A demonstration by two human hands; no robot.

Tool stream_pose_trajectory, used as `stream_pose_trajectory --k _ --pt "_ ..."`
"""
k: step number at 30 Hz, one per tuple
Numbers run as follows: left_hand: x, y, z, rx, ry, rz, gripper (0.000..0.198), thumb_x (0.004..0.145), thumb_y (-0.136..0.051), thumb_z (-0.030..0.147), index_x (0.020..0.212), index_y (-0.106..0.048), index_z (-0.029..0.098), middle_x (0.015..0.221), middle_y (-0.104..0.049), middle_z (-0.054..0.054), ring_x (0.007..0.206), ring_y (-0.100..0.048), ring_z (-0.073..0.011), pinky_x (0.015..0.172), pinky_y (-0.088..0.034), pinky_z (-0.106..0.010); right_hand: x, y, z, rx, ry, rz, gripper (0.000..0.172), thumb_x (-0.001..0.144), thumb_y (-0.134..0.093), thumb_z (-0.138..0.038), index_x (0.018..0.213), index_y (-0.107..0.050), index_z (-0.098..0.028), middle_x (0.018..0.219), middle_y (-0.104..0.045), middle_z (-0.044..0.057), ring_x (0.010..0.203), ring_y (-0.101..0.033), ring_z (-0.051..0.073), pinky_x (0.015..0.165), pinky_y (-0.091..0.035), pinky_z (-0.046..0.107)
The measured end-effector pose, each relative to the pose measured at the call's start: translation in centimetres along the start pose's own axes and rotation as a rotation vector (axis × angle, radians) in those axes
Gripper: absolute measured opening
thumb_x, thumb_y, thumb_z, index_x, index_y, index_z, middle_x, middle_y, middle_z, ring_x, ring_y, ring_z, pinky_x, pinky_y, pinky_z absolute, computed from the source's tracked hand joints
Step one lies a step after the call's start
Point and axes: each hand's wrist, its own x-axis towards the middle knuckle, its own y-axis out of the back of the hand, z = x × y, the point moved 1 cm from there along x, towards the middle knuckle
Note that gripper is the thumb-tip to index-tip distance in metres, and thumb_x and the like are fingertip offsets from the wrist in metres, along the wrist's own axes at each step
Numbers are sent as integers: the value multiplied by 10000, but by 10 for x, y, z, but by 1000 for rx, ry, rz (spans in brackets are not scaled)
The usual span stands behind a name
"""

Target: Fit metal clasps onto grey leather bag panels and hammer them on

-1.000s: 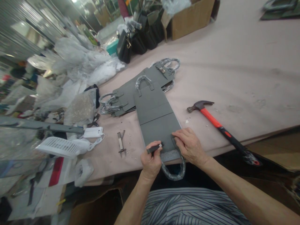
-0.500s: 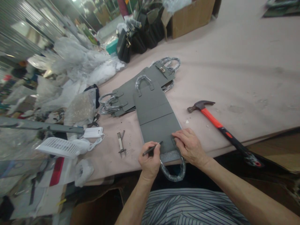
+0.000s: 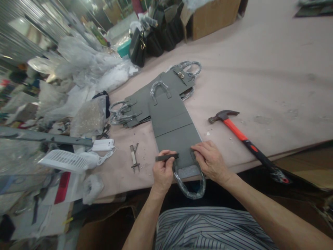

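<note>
A long grey bag panel [image 3: 173,119] lies on the table, with a plastic-wrapped handle at each end. My left hand [image 3: 163,170] pinches a thin dark tool [image 3: 166,157] whose tip meets the panel near the left base of the near handle [image 3: 191,194]. At that handle's right base my right hand [image 3: 210,161] presses with fingers together; they close on the handle's end. The near handle hangs past the table's edge. Behind the panel lies a stack of similar grey panels [image 3: 140,100] with wrapped handles.
A claw hammer [image 3: 240,137] with a red and black grip lies to the right. On the left are a small metal tool [image 3: 134,158], a white fan-like device [image 3: 65,160] and plastic bags [image 3: 88,118]. Dark bags [image 3: 153,41] and a cardboard box [image 3: 215,19] stand behind.
My left hand has shifted slightly left and up, and the dark tool now lies flatter, its tip by the handle's left base. That base has moved up onto the panel. My right hand stays in place.
</note>
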Motion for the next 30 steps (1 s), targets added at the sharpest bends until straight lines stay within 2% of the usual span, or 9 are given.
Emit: stream_pose_trajectory --k 7,17,25,30 --pt "-3 -6 2 5 -260 61 101 941 -657 236 1018 -626 179 986 -767 -74 949 -751 -185 887 -618 -357 1 1 -1 -5 -19 -4 214 946 -502 -153 1066 -677 -182 940 -688 94 868 -567 243 781 -483 412" --pt "-5 -6 3 9 -300 28 88 953 -639 228 1015 -607 175 976 -767 -83 935 -760 -186 849 -639 -352 0 1 -1 6 -25 -8 210 956 -493 -155 1063 -672 -179 949 -685 102 888 -563 245 795 -493 425" --pt "-6 -10 4 82 -430 32 65 963 -609 193 1025 -595 181 964 -754 -75 921 -755 -171 839 -633 -322 0 1 -1 -3 0 -1 191 957 -506 -140 1073 -655 -173 949 -683 98 896 -564 244 794 -492 418" --pt "-5 -11 7 158 -416 31 50 987 -557 202 1025 -584 183 945 -754 -76 900 -754 -176 807 -632 -319 1 2 -3 -10 4 2 192 954 -503 -132 1058 -657 -181 934 -681 93 876 -559 238 781 -495 410"
